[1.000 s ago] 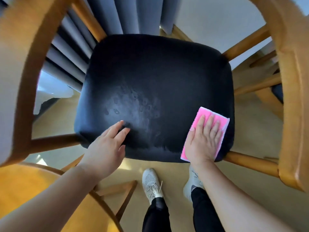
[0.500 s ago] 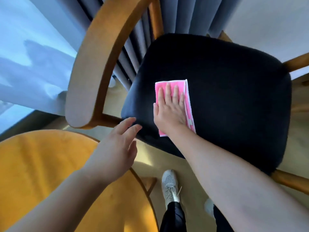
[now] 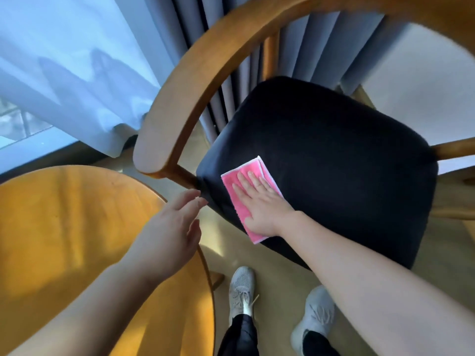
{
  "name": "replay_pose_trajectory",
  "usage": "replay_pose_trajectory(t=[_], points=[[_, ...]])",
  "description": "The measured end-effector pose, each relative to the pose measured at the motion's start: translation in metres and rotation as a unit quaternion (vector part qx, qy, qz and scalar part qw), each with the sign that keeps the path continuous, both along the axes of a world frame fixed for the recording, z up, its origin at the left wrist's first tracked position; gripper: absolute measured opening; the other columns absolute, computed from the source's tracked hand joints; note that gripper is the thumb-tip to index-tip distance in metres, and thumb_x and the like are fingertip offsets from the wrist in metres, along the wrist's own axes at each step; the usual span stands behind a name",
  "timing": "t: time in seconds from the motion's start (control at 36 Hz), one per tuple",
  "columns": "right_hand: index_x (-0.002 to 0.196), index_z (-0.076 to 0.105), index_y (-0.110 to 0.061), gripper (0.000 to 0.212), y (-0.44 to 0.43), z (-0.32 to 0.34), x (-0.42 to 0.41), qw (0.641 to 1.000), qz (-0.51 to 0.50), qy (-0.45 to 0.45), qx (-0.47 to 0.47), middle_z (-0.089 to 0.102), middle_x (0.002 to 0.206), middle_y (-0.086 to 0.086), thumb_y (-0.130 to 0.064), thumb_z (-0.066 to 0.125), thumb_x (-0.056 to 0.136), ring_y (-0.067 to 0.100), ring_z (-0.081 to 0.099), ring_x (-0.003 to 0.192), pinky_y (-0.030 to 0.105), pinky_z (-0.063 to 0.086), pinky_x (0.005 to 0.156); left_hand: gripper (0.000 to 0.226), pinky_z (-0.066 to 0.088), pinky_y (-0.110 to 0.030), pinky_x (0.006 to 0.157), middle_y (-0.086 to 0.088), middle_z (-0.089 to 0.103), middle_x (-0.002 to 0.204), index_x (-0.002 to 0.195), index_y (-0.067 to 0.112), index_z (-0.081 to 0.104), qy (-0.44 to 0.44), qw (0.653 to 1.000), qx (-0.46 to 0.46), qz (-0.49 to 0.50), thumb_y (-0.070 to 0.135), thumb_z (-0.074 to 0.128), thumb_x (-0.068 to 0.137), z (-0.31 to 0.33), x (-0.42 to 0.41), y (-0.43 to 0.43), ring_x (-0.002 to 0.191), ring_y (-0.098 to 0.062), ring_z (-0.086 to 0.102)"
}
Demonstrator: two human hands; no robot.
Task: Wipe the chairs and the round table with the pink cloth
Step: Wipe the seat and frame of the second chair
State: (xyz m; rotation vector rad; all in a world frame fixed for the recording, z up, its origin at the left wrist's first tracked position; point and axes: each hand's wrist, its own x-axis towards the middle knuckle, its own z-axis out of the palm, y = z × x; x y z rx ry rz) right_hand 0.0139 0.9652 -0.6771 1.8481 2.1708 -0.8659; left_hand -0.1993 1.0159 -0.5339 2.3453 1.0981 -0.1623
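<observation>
Slid leftward across the black seat (image 3: 334,163), the pink cloth (image 3: 231,185) lies flat beneath my right hand (image 3: 262,208), fingers straight, pressing; my left hand (image 3: 169,235) hangs relaxed, empty, just beside it over the round table (image 3: 64,227).

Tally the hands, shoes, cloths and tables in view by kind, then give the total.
Bare hands: 2, the left hand and the right hand
Grey knit shoes: 2, the left shoe and the right shoe
Folded pink cloth: 1
Round wooden table: 1
Total: 6
</observation>
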Motion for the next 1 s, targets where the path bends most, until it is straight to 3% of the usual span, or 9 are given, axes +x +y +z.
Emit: replay_pose_trajectory(t=[0.25,0.36,0.44,0.5,0.58,0.72,0.83,0.94,1.0], points=[[0.156,0.002,-0.023,0.064,-0.032,0.000,0.012,1.000,0.003,0.014,-0.006,-0.011,0.163,-0.003,-0.017,0.035,0.102,0.018,-0.014,0.149,0.028,-0.015,0.116,0.040,0.047,-0.026,0.096,0.005,0.039,0.143,0.130,0.022,0.053,0.012,0.999,0.016,0.030,0.014,0.053,0.091,0.014,-0.001,-0.026,0.125,-0.013,0.045],[0.153,0.025,-0.017,0.057,-0.042,0.016,0.014,1.000,-0.016,0.019,-0.010,0.017,0.162,-0.001,-0.007,0.042,0.099,0.021,0.012,0.149,0.030,0.009,0.119,0.039,0.045,-0.026,0.097,0.004,0.040,0.143,0.129,0.020,0.054,0.006,0.998,0.021,0.052,0.012,0.052,0.091,0.025,0.001,-0.033,0.126,-0.013,0.044],[0.117,0.055,-0.027,0.039,-0.047,0.049,0.019,0.997,-0.059,0.044,-0.005,0.057,0.116,-0.014,-0.002,0.047,0.089,0.022,0.049,0.116,0.025,0.039,0.082,0.037,0.046,-0.023,0.093,0.003,0.043,0.141,0.126,0.020,0.057,0.001,0.998,0.034,0.056,0.011,0.053,0.090,0.042,0.002,-0.041,0.124,-0.014,0.047],[0.105,0.057,-0.033,0.033,-0.052,0.076,0.025,0.991,-0.106,0.078,-0.014,0.059,0.101,-0.019,-0.005,0.047,0.092,0.018,0.053,0.099,0.025,0.042,0.076,0.037,0.046,-0.017,0.086,0.000,0.049,0.136,0.121,0.017,0.060,-0.008,0.998,0.041,0.052,0.006,0.058,0.086,0.058,0.004,-0.047,0.118,-0.015,0.053],[0.121,0.057,-0.033,0.023,-0.060,0.126,0.037,0.984,-0.140,0.102,-0.033,0.059,0.129,-0.014,-0.026,0.044,0.103,0.016,0.058,0.109,0.032,0.041,0.096,0.039,0.034,-0.003,0.073,0.002,0.056,0.128,0.117,0.018,0.063,-0.007,0.997,0.046,0.061,0.006,0.065,0.080,0.090,0.010,-0.060,0.106,-0.013,0.060],[0.121,0.058,-0.039,0.025,-0.080,0.229,0.048,0.971,-0.158,0.180,-0.018,0.060,0.128,-0.011,-0.043,0.043,0.101,0.017,0.058,0.112,0.037,0.043,0.098,0.040,0.045,-0.018,0.086,0.011,0.049,0.134,0.128,0.029,0.053,-0.004,0.994,0.063,0.089,0.022,0.058,0.089,0.145,0.026,-0.084,0.115,-0.008,0.054],[0.131,0.051,-0.048,0.032,-0.100,0.305,0.055,0.961,-0.150,0.231,0.029,0.060,0.121,-0.016,-0.047,0.046,0.099,0.006,0.058,0.101,0.031,0.050,0.088,0.042,0.033,-0.006,0.078,0.011,0.052,0.130,0.130,0.029,0.051,-0.022,0.991,0.075,0.108,0.023,0.058,0.089,0.202,0.044,-0.102,0.104,-0.004,0.052],[0.106,0.055,-0.056,0.013,-0.123,0.369,0.060,0.957,-0.100,0.262,0.069,0.061,0.118,-0.019,-0.047,0.052,0.097,0.003,0.059,0.103,0.031,0.055,0.084,0.043,0.035,-0.011,0.072,0.008,0.052,0.131,0.131,0.028,0.051,-0.054,0.985,0.096,0.133,0.023,0.060,0.090,0.255,0.059,-0.116,0.104,-0.011,0.057],[0.100,0.057,-0.044,0.005,-0.131,0.393,0.062,0.960,-0.068,0.255,0.092,0.061,0.109,-0.017,-0.046,0.054,0.097,0.004,0.060,0.098,0.033,0.054,0.083,0.045,0.038,-0.016,0.071,0.008,0.053,0.130,0.132,0.029,0.050,-0.079,0.981,0.107,0.144,0.025,0.061,0.089,0.277,0.062,-0.121,0.100,-0.012,0.059]])
